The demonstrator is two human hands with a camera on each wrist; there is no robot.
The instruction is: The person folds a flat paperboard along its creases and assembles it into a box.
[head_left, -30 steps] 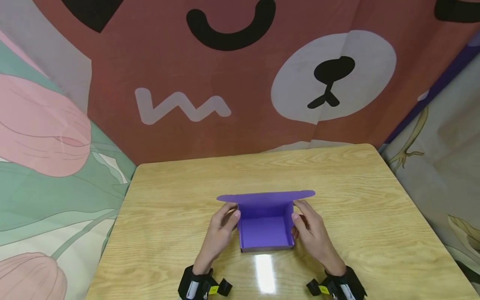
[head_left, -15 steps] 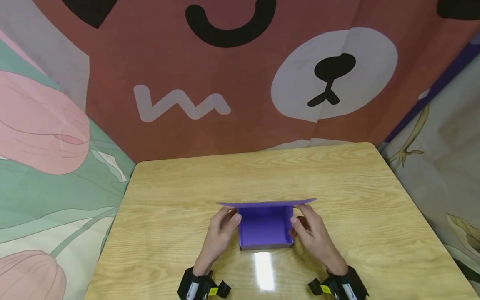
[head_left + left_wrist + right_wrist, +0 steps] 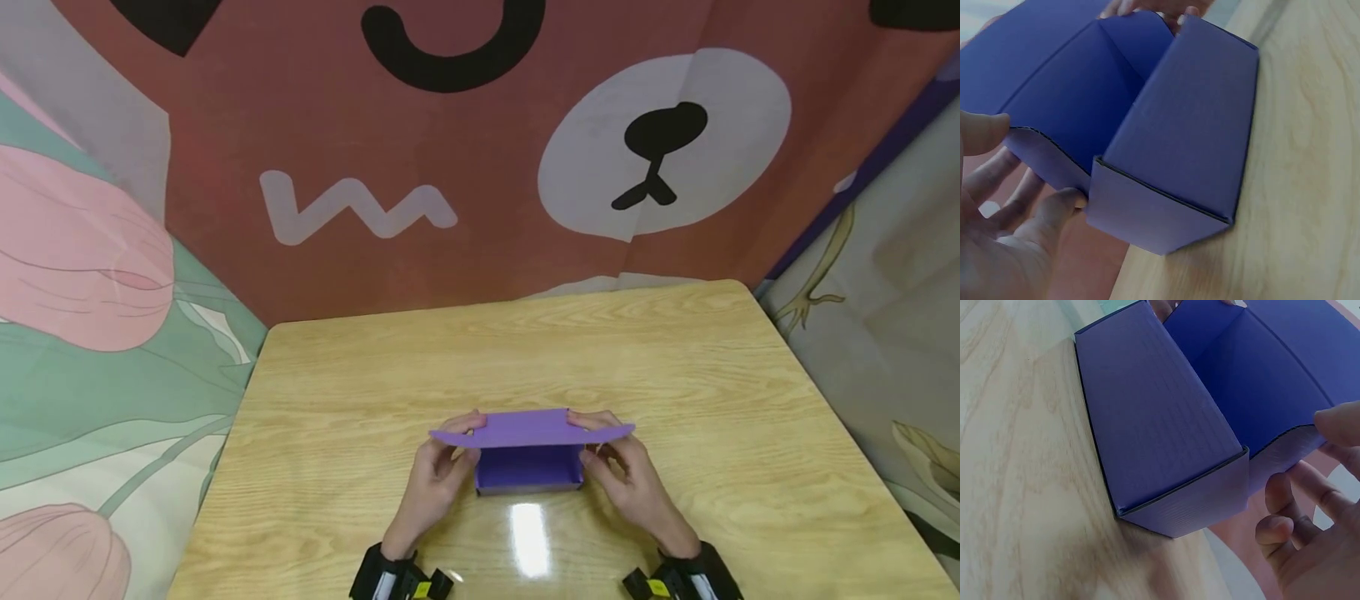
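Observation:
A purple cardboard box [image 3: 529, 489] stands on the table with its hinged lid [image 3: 528, 428] tipped forward over the opening, leaving a gap at the front. My left hand [image 3: 437, 482] holds the lid at its left end, fingers on the outer face. At the right end, my right hand [image 3: 632, 481] grips the lid in the same way. Seen from the left wrist, a thumb lies by the edge of the lid's side flap [image 3: 1054, 153]. The right wrist view has fingertips at the opposite side flap [image 3: 1285, 453]. Blue-purple inner walls show inside the box, and its deeper floor is mostly hidden.
The box rests on a light wood-grain table [image 3: 360, 375]. Behind it hangs a brown cloth [image 3: 495, 275] with cartoon shapes, and a floral cloth [image 3: 82, 375] hangs at the left. Black camera straps [image 3: 390, 575] circle the wrists.
The lid has swung forward and down from nearly upright, covering more of the opening. Both hands' fingers have come up over its outer face. The box has stayed in about the same place.

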